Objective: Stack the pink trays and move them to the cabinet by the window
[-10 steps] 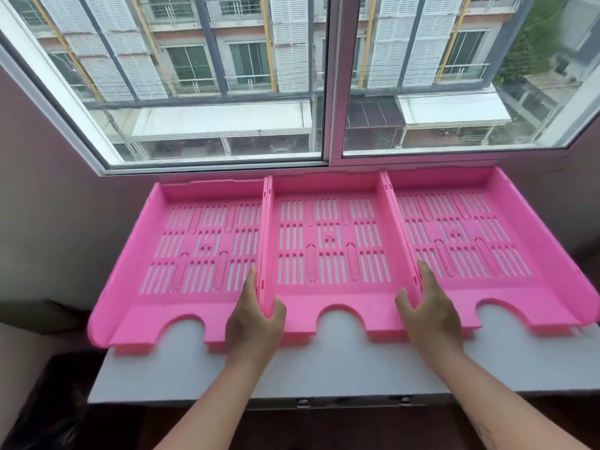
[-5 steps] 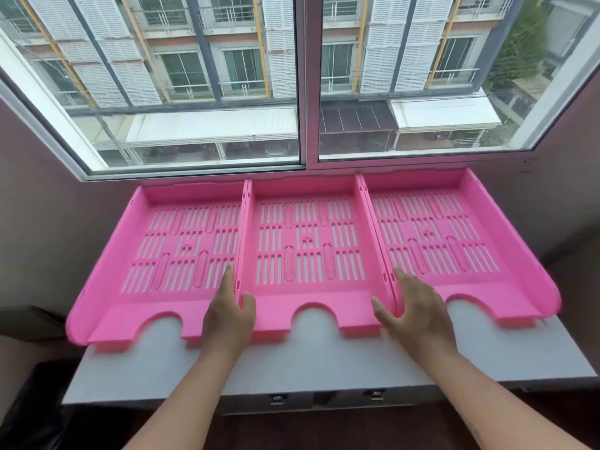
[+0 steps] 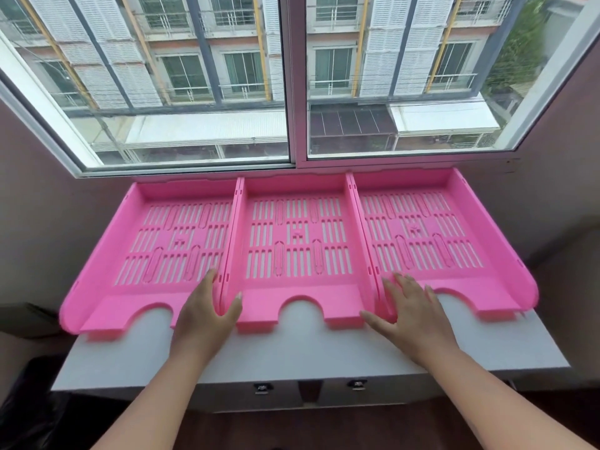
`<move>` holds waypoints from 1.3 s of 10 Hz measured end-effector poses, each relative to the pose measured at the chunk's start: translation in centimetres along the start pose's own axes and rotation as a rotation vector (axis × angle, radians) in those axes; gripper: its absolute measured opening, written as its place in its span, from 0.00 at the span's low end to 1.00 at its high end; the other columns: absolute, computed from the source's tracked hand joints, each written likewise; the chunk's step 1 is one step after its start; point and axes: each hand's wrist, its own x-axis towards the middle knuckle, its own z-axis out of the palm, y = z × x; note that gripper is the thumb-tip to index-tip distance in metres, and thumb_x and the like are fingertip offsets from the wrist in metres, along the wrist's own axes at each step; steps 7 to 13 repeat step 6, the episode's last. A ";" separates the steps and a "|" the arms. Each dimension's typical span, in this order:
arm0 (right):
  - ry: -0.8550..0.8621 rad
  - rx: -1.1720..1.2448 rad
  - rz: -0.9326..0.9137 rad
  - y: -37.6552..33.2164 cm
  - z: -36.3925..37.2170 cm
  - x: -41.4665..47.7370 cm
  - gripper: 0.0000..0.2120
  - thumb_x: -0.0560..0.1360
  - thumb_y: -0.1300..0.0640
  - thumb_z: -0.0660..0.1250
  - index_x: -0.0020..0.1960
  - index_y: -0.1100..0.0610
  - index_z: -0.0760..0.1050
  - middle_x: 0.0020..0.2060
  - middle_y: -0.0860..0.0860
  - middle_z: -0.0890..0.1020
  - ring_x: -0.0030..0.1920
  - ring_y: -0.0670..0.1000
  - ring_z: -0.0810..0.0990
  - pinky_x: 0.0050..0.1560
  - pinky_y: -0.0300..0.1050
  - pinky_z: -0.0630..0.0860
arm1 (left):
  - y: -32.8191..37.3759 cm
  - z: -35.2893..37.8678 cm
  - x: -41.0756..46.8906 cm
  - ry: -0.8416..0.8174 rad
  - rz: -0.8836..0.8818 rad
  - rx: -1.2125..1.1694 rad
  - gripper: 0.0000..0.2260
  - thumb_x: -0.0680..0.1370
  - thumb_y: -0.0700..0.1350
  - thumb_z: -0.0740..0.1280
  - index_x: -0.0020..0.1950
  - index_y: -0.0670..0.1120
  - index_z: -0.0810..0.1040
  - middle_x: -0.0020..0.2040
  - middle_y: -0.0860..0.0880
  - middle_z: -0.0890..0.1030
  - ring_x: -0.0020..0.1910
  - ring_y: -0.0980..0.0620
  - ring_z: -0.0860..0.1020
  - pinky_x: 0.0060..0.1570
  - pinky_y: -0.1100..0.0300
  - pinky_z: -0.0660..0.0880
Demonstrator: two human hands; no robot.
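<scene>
The window (image 3: 292, 76) filled the far side of the scene, and the white cabinet top (image 3: 308, 345) ran beneath it as a ledge. Three pink trays lay flat on it in a row, walls touching: the left tray (image 3: 156, 241), the middle tray (image 3: 297, 241) and the right tray (image 3: 431, 235). They were not stacked, which suggested they had been spread along the ledge.

The left hand (image 3: 207, 313) straddled the near end of the wall between left and middle trays, thumb on one side and fingers on the other, loosely pinching it, probably to steady or shift the middle tray. The right hand (image 3: 412, 313) lay spread and flat over the wall between middle and right trays, gripping nothing.

The trays' near feet were blurred. Below the ledge, two small drawer pulls (image 3: 261, 388) barely showed.
</scene>
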 end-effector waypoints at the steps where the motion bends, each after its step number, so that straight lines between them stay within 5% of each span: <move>1: 0.034 -0.024 0.043 2.1 0.3 -1.7 0.49 0.68 0.22 0.47 0.79 0.51 0.49 0.80 0.50 0.52 0.79 0.51 0.47 0.77 0.53 0.44 | -2.5 -1.0 -2.1 0.044 0.022 0.157 0.40 0.72 0.66 0.64 0.77 0.48 0.57 0.75 0.46 0.66 0.73 0.45 0.65 0.68 0.43 0.67; 4: 0.075 0.014 0.302 4.5 1.5 -4.5 0.50 0.68 0.26 0.47 0.79 0.59 0.51 0.79 0.56 0.56 0.79 0.55 0.52 0.78 0.52 0.50 | -8.1 -0.9 -5.1 0.108 -0.077 0.361 0.36 0.74 0.60 0.66 0.76 0.42 0.62 0.75 0.43 0.66 0.75 0.44 0.61 0.74 0.45 0.58; 6: 0.200 0.204 0.328 3.7 0.5 -4.3 0.47 0.68 0.24 0.54 0.74 0.59 0.62 0.74 0.57 0.65 0.75 0.57 0.61 0.74 0.57 0.60 | -8.6 -0.6 -4.8 0.117 -0.089 0.404 0.36 0.76 0.63 0.59 0.78 0.44 0.57 0.79 0.47 0.58 0.77 0.47 0.55 0.76 0.48 0.53; 13: 0.200 0.204 0.328 3.7 0.5 -4.3 0.47 0.68 0.24 0.54 0.74 0.59 0.62 0.74 0.57 0.65 0.75 0.57 0.61 0.74 0.57 0.60 | -8.6 -0.6 -4.8 0.117 -0.089 0.404 0.36 0.76 0.63 0.59 0.78 0.44 0.57 0.79 0.47 0.58 0.77 0.47 0.55 0.76 0.48 0.53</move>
